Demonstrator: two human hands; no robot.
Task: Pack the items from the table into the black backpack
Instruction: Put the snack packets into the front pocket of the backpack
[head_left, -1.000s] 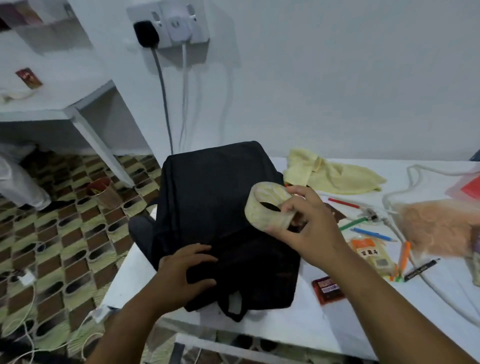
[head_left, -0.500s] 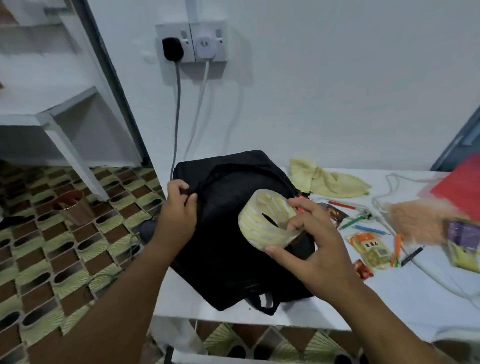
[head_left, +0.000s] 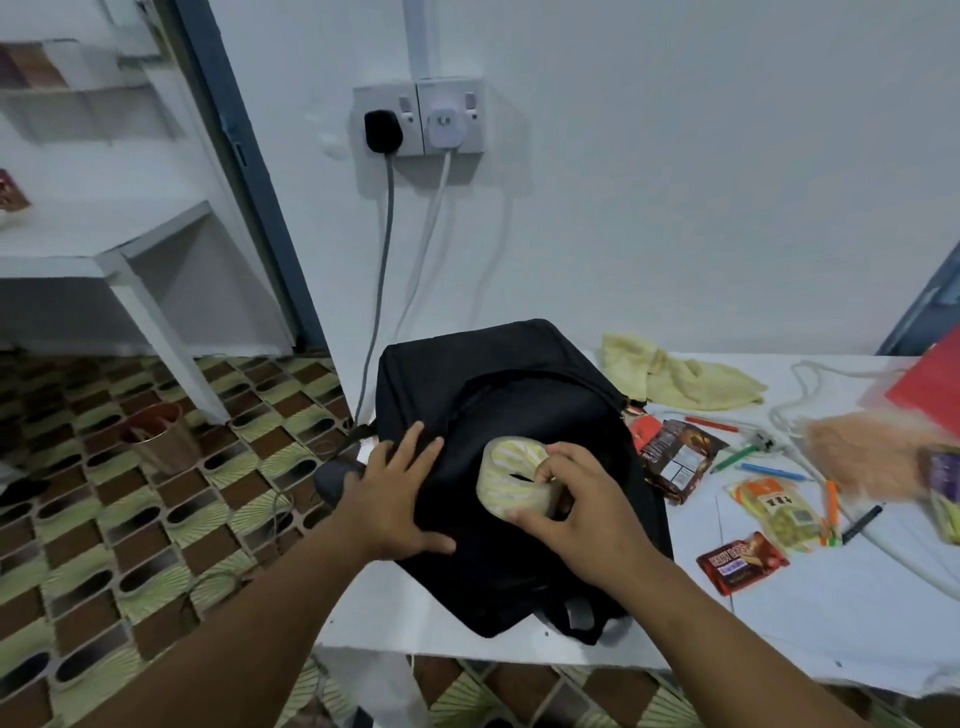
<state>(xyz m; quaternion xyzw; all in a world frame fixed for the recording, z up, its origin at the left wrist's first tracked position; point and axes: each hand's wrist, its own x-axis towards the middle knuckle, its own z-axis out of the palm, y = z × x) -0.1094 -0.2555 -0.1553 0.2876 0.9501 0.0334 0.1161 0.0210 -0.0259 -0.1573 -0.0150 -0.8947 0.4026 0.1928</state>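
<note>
Fingers (head_left: 558, 470) of the right hand (head_left: 582, 512) curled around a tape roll (head_left: 511, 480) over the black backpack (head_left: 514, 415), whose length ran toward the wall on the white table (head_left: 831, 613); the roll's hole faced up-right. Left hand (head_left: 395, 499) pressed flat, fingers spread, on the backpack's left side.

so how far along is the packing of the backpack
Early on. Nothing visibly packed yet; the inside of the black backpack can't be seen. In hand: the right hand grips the tape roll over the bag, while the left hand lies flat on it. Left on the table: yellow cloth, snack packets, pens, white cord.
</note>
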